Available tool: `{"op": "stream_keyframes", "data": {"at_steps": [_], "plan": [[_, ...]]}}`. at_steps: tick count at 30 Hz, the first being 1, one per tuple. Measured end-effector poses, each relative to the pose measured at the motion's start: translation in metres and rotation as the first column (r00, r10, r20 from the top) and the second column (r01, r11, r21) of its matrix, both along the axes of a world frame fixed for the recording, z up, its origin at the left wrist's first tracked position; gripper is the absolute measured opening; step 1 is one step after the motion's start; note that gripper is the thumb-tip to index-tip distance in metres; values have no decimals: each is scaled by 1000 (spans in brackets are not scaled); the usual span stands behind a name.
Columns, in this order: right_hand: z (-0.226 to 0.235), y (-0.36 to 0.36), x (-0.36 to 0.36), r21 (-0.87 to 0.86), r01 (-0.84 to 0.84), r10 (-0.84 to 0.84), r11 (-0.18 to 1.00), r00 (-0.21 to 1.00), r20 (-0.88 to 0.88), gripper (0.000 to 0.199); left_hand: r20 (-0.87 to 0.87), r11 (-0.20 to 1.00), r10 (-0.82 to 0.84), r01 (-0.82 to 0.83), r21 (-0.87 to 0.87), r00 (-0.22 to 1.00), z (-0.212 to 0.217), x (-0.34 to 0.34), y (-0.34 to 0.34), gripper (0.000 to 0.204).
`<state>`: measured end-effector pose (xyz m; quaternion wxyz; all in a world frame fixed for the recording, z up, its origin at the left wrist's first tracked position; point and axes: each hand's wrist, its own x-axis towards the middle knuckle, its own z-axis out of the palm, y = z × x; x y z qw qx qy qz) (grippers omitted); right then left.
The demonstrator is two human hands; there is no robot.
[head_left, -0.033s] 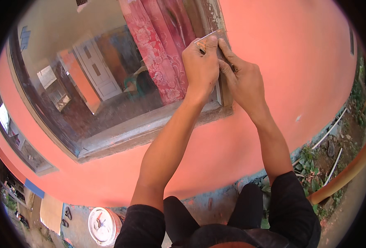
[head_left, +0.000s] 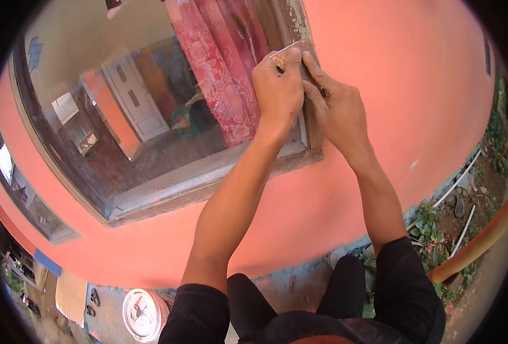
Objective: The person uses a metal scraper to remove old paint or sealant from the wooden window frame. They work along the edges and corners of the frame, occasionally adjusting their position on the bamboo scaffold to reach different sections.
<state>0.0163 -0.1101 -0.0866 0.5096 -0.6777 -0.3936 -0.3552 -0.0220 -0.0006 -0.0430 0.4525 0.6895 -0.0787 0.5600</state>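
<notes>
At the right side of a wooden window frame (head_left: pixel 314 146), my left hand (head_left: pixel 279 89) is closed on a thin flat scraper (head_left: pixel 285 55). Its pale straight edge and orange smears show above my fingers, with the left thumb pressed on its face. Close beside it, my right hand (head_left: pixel 340 112) is bent, its index fingertip at the scraper's right side and its thumb below. The right hand's other fingers are hidden, as is most of the scraper. Paint is worn and flaking on the frame's upper part.
Behind the window glass (head_left: pixel 150 166) hangs a pink floral curtain (head_left: pixel 213 74). A salmon-painted wall (head_left: pixel 403 86) surrounds the window. Below stand a white bucket (head_left: pixel 142 312) with a paint-smeared top and dark sandals (head_left: pixel 94 296). Plants (head_left: pixel 429 232) and pale pipes (head_left: pixel 463 232) lie at right.
</notes>
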Motion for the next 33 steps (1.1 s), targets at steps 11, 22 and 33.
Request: {"op": "stream_keyframes", "data": {"at_steps": [11, 22, 33], "plan": [[18, 0, 2, 16, 76, -77, 997, 996, 47, 43, 114, 997, -83, 81, 17, 990, 14, 5, -5, 31], [12, -2, 0, -15, 65, -65, 998, 998, 23, 42, 88, 999, -38, 37, 8, 995, 7, 7, -1, 31], [5, -1, -7, -20, 61, -62, 998, 997, -38, 44, 37, 998, -65, 66, -14, 997, -2, 3, -1, 33]]}}
